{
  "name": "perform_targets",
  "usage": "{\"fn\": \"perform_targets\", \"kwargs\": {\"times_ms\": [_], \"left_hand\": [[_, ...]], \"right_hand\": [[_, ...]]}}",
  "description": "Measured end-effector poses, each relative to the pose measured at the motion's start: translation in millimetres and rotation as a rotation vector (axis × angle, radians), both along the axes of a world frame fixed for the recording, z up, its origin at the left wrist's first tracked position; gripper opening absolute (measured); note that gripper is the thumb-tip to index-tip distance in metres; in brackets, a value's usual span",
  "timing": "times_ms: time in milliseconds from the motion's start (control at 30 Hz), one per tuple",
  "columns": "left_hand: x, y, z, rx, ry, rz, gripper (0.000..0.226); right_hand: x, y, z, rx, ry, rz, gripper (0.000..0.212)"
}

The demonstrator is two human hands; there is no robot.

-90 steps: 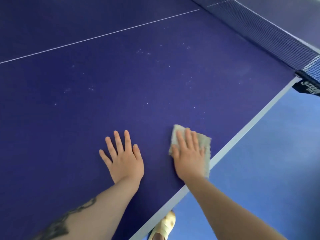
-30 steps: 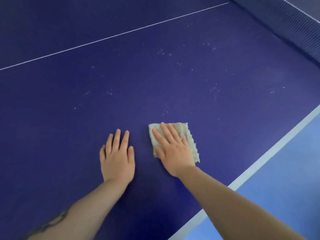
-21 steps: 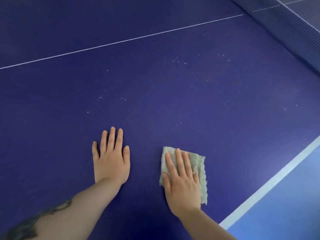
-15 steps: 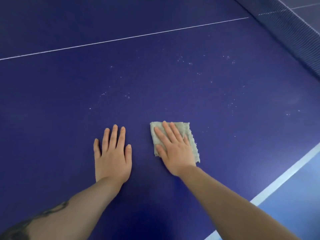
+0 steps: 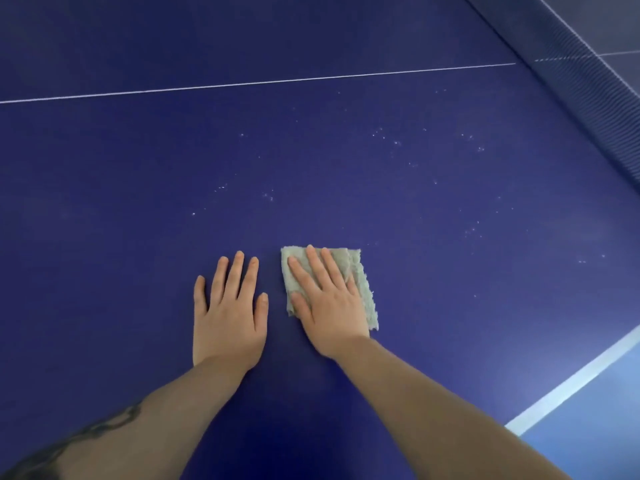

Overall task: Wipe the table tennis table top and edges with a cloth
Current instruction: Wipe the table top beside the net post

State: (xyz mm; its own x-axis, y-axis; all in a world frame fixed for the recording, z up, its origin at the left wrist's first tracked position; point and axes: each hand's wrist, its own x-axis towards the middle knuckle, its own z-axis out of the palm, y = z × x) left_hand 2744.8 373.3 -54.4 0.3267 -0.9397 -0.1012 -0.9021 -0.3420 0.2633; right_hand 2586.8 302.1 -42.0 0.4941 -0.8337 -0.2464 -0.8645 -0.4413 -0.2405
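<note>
Right hand (image 5: 330, 303) is pressing flat, fingers straight, on the cloth (image 5: 360, 285) lying on the table (image 5: 381, 393). Specks (image 5: 394, 143) are sitting ahead and right of its fingertips. Left hand (image 5: 228, 313) is resting open alongside, farther from them.

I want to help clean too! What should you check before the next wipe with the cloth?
1. Cloth lying flat on the table top: ok.
2. Right hand pressing on the cloth with straight fingers: ok.
3. Left hand resting flat beside the cloth, not on it: ok.
4. White specks ahead wiped away: not ok.
5. White edge wiped: cannot tell.
6. Cloth underside clean: cannot tell.
</note>
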Motion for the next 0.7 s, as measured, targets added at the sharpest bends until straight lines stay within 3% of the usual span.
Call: {"fn": "perform_targets", "kwargs": {"times_ms": [100, 167, 233, 300, 400, 567, 633, 700], "left_hand": [[1, 4, 4, -0.04, 0.13, 0.023, 0.056], [10, 8, 8, -0.07, 0.214, 0.036, 0.055], [29, 12, 10, -0.083, 0.193, 0.072, 0.055], [55, 13, 10, -0.075, 0.12, 0.164, 0.056], [87, 11, 9, -0.024, 0.044, 0.303, 0.058], [91, 4, 10, 0.043, 0.009, 0.51, 0.059], [93, 3, 9, 0.069, -0.019, 0.508, 0.06], [97, 4, 9, 0.081, -0.035, 0.503, 0.062]], "right_hand": [[-24, -45, 4, 0.023, 0.038, -0.181, 0.055], [-45, -43, 5, 0.008, 0.032, -0.422, 0.056], [-53, -17, 4, 0.015, 0.044, -0.531, 0.056], [-38, 18, 1, 0.001, 0.01, -0.42, 0.053], [8, 47, -4, -0.025, -0.03, -0.027, 0.054], [71, -11, -2, -0.054, 0.017, 0.398, 0.056], [80, -44, -2, 0.006, 0.034, 0.312, 0.06], [78, -56, -1, -0.023, 0.054, 0.083, 0.062]]}}
